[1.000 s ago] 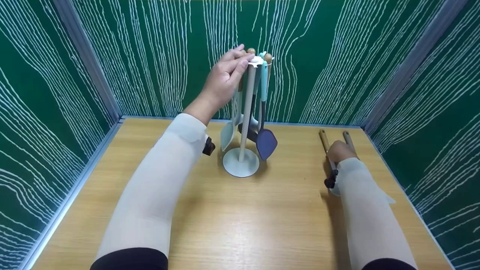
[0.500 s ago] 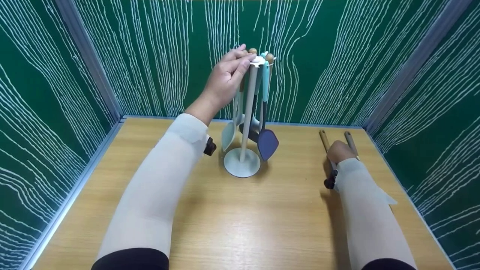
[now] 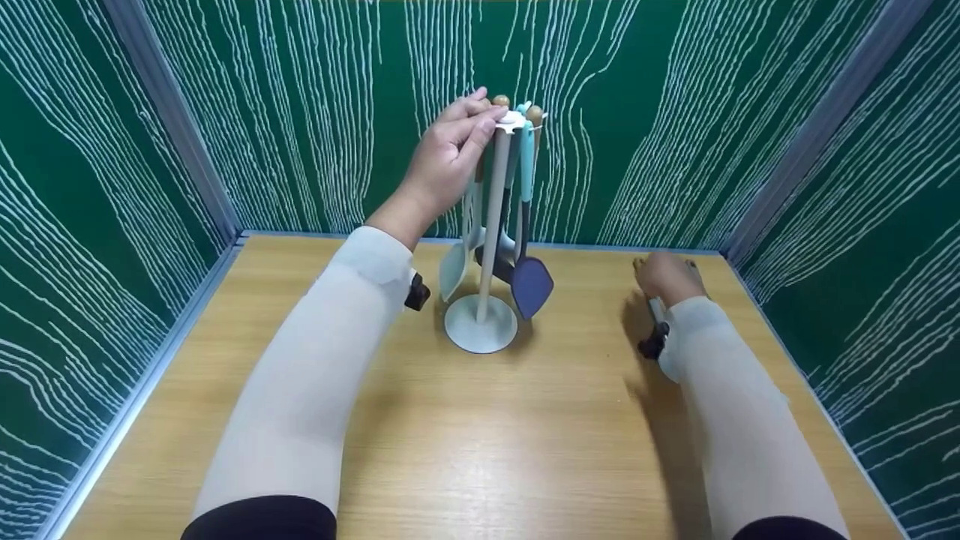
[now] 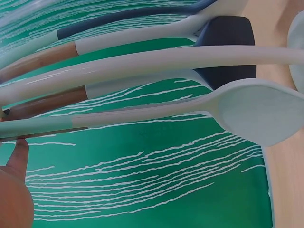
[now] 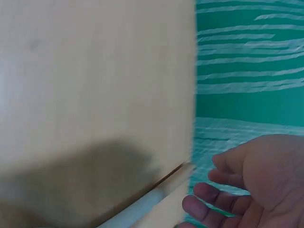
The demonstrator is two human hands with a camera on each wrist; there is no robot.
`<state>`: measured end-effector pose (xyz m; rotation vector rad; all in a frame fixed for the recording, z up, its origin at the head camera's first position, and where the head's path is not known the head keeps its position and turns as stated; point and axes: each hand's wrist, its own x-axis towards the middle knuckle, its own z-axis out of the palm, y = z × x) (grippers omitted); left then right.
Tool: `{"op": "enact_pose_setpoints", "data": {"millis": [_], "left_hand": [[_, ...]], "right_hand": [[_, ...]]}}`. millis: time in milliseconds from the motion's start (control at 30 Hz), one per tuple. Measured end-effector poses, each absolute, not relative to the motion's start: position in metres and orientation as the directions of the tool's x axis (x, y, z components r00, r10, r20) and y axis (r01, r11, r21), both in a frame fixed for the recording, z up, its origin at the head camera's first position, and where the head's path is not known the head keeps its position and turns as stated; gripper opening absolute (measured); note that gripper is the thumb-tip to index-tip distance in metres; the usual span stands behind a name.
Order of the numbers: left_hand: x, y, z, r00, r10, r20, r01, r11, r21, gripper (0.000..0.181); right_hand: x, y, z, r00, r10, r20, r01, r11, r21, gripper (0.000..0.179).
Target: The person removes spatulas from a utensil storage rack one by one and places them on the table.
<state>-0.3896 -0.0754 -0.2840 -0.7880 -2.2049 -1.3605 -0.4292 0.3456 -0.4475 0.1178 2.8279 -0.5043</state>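
Observation:
My left hand (image 3: 446,154) holds the top of a pale utensil stand (image 3: 491,225), fingers and thumb at its notched disc. From the disc hang several utensils, among them a turner with a dark purplish blade (image 3: 532,287) and a pale green spoon (image 4: 261,111). My left thumb (image 4: 18,159) touches the spoon's mint handle. On the right, my right hand (image 3: 670,277) hovers over the handle ends of utensils lying on the table. Its fingers (image 5: 206,192) are loosely bent with nothing between them, beside a wood-tipped pale utensil (image 5: 142,206). My forearm partly hides that utensil's pale head (image 3: 670,366).
The stand's round base (image 3: 480,326) rests on the wooden table (image 3: 525,450). A second handle end (image 3: 691,264) shows just right of my right hand. Green panels with white wavy lines (image 3: 300,112) and grey posts (image 3: 172,112) enclose the table's back and sides.
My right hand has moved away from me, up along the lying utensils to their handle ends. The left hand and the stand have stayed in place.

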Motion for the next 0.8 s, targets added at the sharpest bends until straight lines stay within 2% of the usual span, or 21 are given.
{"op": "enact_pose_setpoints", "data": {"millis": [200,333,533,800], "left_hand": [[-0.389,-0.074,-0.284,-0.753,0.241,0.613,0.656,0.359,0.664,0.04],[-0.389,-0.073,-0.285,-0.742,0.241,0.626,0.667,0.361,0.652,0.04],[-0.389,-0.075,-0.285,-0.743,0.238,0.625,0.666,0.349,0.659,0.04],[-0.39,-0.074,-0.284,-0.737,0.24,0.632,0.674,0.34,0.656,0.04]], "right_hand": [[-0.429,0.311,-0.415,-0.989,-0.047,-0.143,0.045,0.816,-0.577,0.051],[-0.425,0.286,-0.388,-0.997,-0.073,-0.038,-0.029,0.738,-0.674,0.048],[-0.409,0.244,-0.341,-0.981,-0.077,0.18,-0.186,0.663,-0.725,0.045],[-0.386,0.192,-0.29,-0.913,-0.08,0.4,-0.367,0.587,-0.721,0.048]]}}
